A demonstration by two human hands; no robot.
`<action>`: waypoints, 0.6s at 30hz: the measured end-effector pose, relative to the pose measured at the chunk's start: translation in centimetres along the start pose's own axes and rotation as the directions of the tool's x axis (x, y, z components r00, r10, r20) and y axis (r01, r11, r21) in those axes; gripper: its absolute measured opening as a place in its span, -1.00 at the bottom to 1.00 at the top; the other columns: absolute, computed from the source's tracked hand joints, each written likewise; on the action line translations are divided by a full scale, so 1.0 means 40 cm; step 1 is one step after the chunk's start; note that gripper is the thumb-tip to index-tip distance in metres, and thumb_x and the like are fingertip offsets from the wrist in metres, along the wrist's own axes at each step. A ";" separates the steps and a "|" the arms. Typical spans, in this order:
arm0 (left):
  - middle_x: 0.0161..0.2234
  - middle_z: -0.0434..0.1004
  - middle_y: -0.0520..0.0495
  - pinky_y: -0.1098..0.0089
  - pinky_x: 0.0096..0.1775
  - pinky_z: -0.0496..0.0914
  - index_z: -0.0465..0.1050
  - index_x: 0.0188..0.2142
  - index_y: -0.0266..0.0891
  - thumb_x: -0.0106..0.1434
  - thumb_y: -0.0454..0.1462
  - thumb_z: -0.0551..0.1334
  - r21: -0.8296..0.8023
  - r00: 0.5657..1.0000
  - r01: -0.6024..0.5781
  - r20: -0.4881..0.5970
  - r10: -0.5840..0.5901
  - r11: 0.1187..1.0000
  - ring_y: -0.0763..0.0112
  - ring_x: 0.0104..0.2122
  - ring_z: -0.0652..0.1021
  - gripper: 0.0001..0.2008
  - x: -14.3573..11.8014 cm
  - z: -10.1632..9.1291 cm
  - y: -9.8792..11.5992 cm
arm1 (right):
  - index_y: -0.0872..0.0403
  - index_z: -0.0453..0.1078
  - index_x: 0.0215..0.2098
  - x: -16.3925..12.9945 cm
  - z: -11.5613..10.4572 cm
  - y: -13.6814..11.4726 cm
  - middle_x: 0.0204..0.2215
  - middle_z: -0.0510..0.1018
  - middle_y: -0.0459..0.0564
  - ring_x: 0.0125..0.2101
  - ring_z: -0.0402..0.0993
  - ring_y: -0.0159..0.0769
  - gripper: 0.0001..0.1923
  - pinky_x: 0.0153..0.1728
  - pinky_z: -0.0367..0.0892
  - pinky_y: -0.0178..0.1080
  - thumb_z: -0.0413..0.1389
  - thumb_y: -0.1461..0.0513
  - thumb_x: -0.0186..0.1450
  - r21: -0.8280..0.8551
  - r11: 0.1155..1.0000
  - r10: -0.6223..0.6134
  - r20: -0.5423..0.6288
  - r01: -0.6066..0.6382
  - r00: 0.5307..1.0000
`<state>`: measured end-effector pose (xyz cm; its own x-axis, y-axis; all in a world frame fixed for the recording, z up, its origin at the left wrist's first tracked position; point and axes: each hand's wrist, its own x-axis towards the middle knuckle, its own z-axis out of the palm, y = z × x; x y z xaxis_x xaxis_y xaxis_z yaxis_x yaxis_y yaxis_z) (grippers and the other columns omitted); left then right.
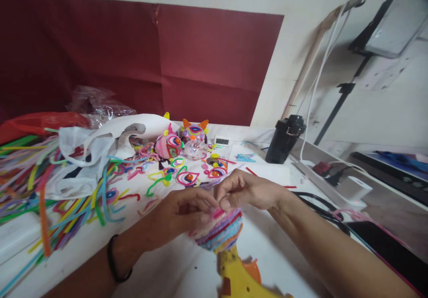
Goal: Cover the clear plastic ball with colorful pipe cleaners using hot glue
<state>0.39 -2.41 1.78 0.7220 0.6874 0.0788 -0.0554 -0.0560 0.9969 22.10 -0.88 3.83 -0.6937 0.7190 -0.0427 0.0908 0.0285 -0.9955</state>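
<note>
A ball covered in striped pipe cleaners (pixel 223 233), in pink, red, blue and orange bands, is in front of me. My left hand (pixel 185 209) is closed on its left side, thumb along the upper surface. At the top of the ball, the fingertips of my right hand (pixel 245 193) pinch at a bright pink pipe cleaner piece (pixel 218 212). The fingers of both hands meet there and partly hide it. Just below the ball lies a yellow glue gun (pixel 234 271) with an orange trigger (pixel 253 269); whether its tip touches the ball I cannot tell.
Loose pipe cleaners (pixel 72 209) spread across the left. Behind my hands are an owl-like figure (pixel 194 133), a pink one (pixel 169 144), coiled eye shapes (pixel 187 178) and a small digital clock (pixel 222 141). A black bottle (pixel 286 140), cables and a phone (pixel 384 253) are at right.
</note>
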 end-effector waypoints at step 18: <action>-0.51 0.54 0.04 0.49 -0.47 0.26 0.61 -0.40 -0.20 0.04 -0.35 0.26 0.081 0.969 0.023 -0.249 -0.002 0.996 0.45 -0.52 0.42 -0.86 0.017 -0.012 0.006 | 0.13 0.45 -0.29 -0.053 0.027 -0.066 -0.35 0.54 -0.04 -0.34 0.42 -0.33 -0.82 -0.28 0.29 -0.28 0.16 0.16 0.23 -0.485 0.865 -0.317 -0.335 0.126 0.887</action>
<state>0.56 -1.60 2.07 0.5277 0.8462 0.0744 0.0175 -0.0984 0.9950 22.54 -3.23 6.46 -0.4051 0.8614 0.3065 0.3377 0.4525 -0.8254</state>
